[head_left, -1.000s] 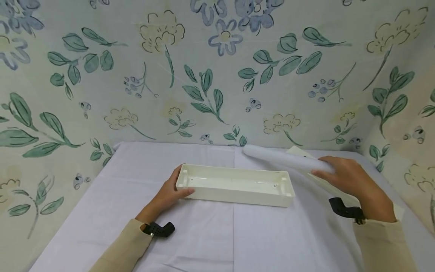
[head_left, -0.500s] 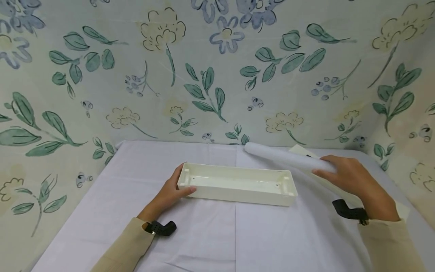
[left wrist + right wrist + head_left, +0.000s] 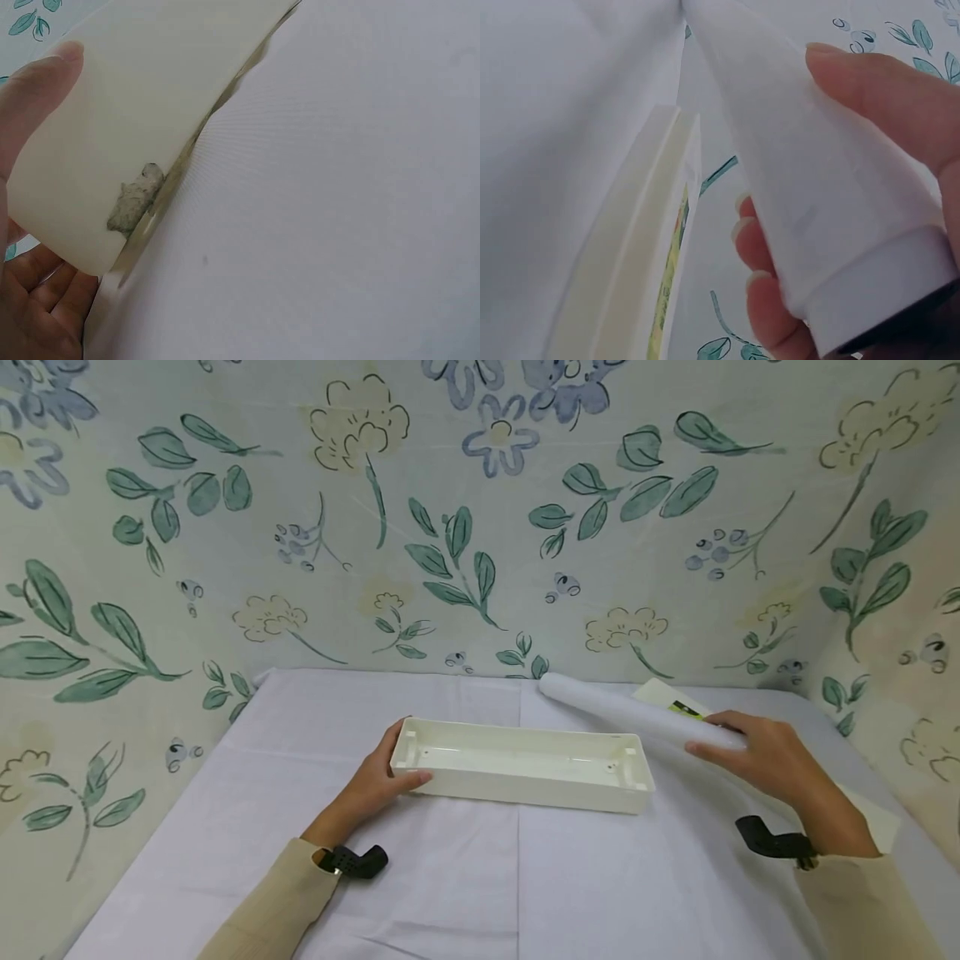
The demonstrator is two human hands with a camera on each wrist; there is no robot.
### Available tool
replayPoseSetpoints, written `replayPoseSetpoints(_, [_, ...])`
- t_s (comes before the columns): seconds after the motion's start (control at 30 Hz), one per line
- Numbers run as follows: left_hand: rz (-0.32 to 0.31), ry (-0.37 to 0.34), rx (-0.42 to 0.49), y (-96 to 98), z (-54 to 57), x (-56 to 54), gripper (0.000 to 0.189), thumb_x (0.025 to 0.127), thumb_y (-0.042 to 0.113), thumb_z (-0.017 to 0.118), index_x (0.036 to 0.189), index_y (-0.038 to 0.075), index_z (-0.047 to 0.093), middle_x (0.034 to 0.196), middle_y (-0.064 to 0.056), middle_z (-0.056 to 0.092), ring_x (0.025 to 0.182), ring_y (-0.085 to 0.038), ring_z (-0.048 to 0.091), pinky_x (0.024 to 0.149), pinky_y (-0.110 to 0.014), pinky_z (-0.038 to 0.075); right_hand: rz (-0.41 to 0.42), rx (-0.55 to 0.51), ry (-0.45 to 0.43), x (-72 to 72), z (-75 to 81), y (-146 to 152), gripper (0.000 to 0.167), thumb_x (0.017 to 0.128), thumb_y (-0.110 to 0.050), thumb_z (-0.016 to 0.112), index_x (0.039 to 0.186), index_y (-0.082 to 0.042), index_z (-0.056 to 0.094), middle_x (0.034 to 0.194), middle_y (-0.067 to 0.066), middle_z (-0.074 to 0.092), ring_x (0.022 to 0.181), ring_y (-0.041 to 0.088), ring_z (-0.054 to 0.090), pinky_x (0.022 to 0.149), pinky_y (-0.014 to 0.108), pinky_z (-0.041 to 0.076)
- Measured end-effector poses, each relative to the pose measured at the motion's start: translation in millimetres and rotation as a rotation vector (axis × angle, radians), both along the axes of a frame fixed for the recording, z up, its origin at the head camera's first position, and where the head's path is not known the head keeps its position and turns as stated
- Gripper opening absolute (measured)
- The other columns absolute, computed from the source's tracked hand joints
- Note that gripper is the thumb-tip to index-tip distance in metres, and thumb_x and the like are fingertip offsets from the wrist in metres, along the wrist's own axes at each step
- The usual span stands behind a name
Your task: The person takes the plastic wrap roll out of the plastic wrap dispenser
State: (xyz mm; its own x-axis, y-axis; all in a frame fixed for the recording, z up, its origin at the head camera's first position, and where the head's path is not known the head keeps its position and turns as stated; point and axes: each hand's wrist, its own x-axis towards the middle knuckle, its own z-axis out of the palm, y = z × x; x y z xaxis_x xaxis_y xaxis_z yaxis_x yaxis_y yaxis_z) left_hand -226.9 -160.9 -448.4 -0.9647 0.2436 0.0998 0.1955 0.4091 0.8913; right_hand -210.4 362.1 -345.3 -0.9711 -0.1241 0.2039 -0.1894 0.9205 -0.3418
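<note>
A long cream box (image 3: 525, 785), its top open, sits mid-table in the head view. My left hand (image 3: 375, 785) grips its left end, thumb on the front wall and fingers behind. In the left wrist view, a torn greyish patch (image 3: 136, 201) marks the box's outer wall. Right of the box, my right hand (image 3: 772, 760) holds the near end of a long white roll (image 3: 622, 706), its far end toward the back of the table. The right wrist view shows thumb and fingers around the roll (image 3: 817, 172), which has a smooth white core end (image 3: 885, 285).
Partly beneath the roll and right hand lies a flat cream piece (image 3: 873, 818), like a lid, with a yellow-green label (image 3: 686, 708). A white cloth (image 3: 420, 893) covers the table. Behind hangs a floral-printed cloth (image 3: 480, 468).
My right hand has lowered the near end of the roll slightly, so more of the yellow-green label shows. The left hand keeps its hold on the box, which stays in place.
</note>
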Motion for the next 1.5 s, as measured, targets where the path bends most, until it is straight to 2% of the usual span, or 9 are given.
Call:
replayPoseSetpoints(0.17, [0.007,0.002,-0.010,-0.8,-1.6,0.3,0.097,0.079,0.039,0.078,0.154,0.028,0.017,0.148,-0.006,0.040,0.131,-0.030,0.041,0.105,-0.055,0.032,-0.015,-0.033,-0.025,0.9,-10.3,2,0.073,0.080,-0.054,0.073,0.125,0.002,0.057,0.110,0.029,0.059,0.082,0.033,0.053,0.055,0.031,0.040])
replayPoseSetpoints(0.6, [0.000,0.009,-0.014,-0.6,0.0,-1.1,0.097,0.080,0.040,0.077,0.154,0.028,0.016,0.148,-0.007,0.040,0.131,-0.030,0.041,0.105,-0.057,0.031,-0.058,-0.045,-0.052,2.8,-18.1,2,0.078,0.080,-0.055,0.072,0.129,0.003,0.052,0.113,0.030,0.055,0.082,0.034,0.052,0.054,0.031,0.041])
replayPoseSetpoints(0.83, [0.005,0.003,-0.010,0.0,3.0,0.3,0.097,0.080,0.040,0.077,0.154,0.028,0.016,0.148,-0.006,0.039,0.132,-0.030,0.039,0.106,-0.058,0.029,-0.052,-0.057,-0.021,2.9,-26.3,2,0.077,0.081,-0.051,0.074,0.130,0.005,0.052,0.119,0.033,0.054,0.084,0.037,0.053,0.056,0.033,0.044])
replayPoseSetpoints(1.1, [-0.004,0.008,-0.017,0.7,-0.8,-0.8,0.096,0.081,0.040,0.077,0.154,0.028,0.016,0.148,-0.007,0.040,0.131,-0.031,0.040,0.106,-0.058,0.030,-0.062,-0.048,-0.056,5.5,-32.3,4,0.075,0.081,-0.055,0.071,0.134,-0.004,0.055,0.131,0.037,0.047,0.091,0.042,0.050,0.061,0.038,0.045])
replayPoseSetpoints(1.33, [-0.010,-0.002,-0.005,1.7,0.1,-0.2,0.096,0.081,0.039,0.077,0.154,0.027,0.015,0.149,-0.007,0.038,0.132,-0.031,0.039,0.106,-0.059,0.028,-0.069,-0.065,-0.085,8.6,-37.1,5,0.075,0.081,-0.057,0.070,0.134,-0.006,0.055,0.128,0.034,0.049,0.090,0.042,0.050,0.058,0.033,0.045])
replayPoseSetpoints(1.5, [-0.005,0.004,0.000,1.3,1.6,1.0,0.097,0.080,0.039,0.078,0.154,0.028,0.016,0.149,-0.007,0.038,0.132,-0.031,0.039,0.107,-0.057,0.029,-0.063,-0.059,-0.086,8.2,-37.6,5,0.075,0.081,-0.055,0.071,0.133,-0.004,0.055,0.127,0.033,0.050,0.091,0.041,0.050,0.062,0.037,0.045])
